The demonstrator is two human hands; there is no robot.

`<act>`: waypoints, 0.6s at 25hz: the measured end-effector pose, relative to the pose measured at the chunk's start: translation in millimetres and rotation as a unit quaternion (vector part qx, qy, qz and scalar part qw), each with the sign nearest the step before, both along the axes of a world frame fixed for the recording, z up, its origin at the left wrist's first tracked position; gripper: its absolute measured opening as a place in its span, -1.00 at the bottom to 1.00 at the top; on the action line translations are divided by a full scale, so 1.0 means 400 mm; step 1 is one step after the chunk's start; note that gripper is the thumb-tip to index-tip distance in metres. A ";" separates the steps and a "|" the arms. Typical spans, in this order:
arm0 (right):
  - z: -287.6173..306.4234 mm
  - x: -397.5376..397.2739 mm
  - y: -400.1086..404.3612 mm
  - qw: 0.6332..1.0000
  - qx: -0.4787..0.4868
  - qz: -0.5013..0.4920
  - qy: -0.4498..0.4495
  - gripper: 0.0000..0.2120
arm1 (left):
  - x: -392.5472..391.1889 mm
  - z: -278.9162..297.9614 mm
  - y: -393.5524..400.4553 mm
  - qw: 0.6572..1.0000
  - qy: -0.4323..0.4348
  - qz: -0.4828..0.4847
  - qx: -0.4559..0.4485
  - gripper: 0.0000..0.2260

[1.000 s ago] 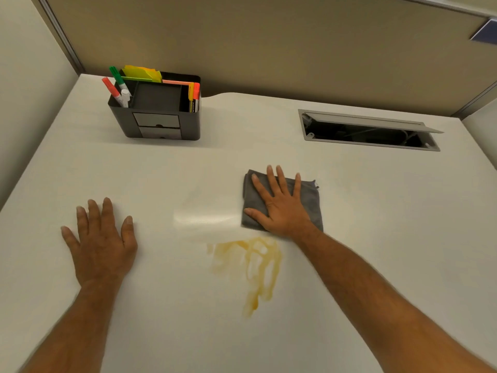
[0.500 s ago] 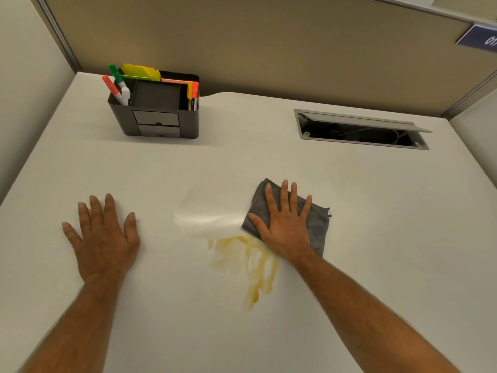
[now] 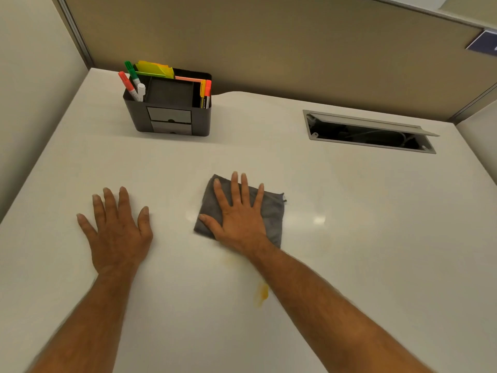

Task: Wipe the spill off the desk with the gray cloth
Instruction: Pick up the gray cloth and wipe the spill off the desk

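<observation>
The gray cloth (image 3: 271, 211) lies flat on the white desk (image 3: 363, 238), near its middle. My right hand (image 3: 239, 216) presses down on the cloth with the palm flat and the fingers spread. A small yellow-orange patch of the spill (image 3: 262, 294) shows beside my right forearm, and a faint smear sits just below the cloth. Whatever spill lies under the cloth and arm is hidden. To the left, my left hand (image 3: 118, 232) rests flat on the bare desk, fingers apart, holding nothing.
A dark desk organizer (image 3: 169, 114) with markers and sticky notes stands at the back left. An open cable hatch (image 3: 368, 133) is set into the desk at the back right. Partition walls close off the back and both sides.
My right hand slid the cloth toward me and left, over the orange stain. Most of the stain is gone from view; only a small patch shows. My left hand stayed put.
</observation>
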State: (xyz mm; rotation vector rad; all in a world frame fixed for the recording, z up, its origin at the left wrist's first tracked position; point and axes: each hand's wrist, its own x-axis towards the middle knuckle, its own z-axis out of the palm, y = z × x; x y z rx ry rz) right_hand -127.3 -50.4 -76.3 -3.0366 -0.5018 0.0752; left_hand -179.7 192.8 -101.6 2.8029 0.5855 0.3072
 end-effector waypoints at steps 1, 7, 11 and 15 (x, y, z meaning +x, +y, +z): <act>-0.001 0.000 0.021 1.000 -0.001 0.017 -0.002 -0.17 | 0.001 -0.001 0.000 1.000 -0.001 0.000 0.001 -0.34; -0.008 -0.024 0.050 0.996 -0.009 0.087 -0.026 -0.18 | 0.001 -0.001 0.004 1.000 -0.003 0.000 -0.002 -0.34; -0.008 -0.062 -0.004 0.990 -0.019 0.136 -0.028 -0.17 | 0.002 -0.002 0.006 1.000 -0.010 -0.001 0.002 -0.34; -0.002 -0.071 -0.102 0.990 -0.038 0.134 -0.035 -0.16 | -0.005 -0.003 0.003 1.000 -0.023 -0.005 0.001 -0.35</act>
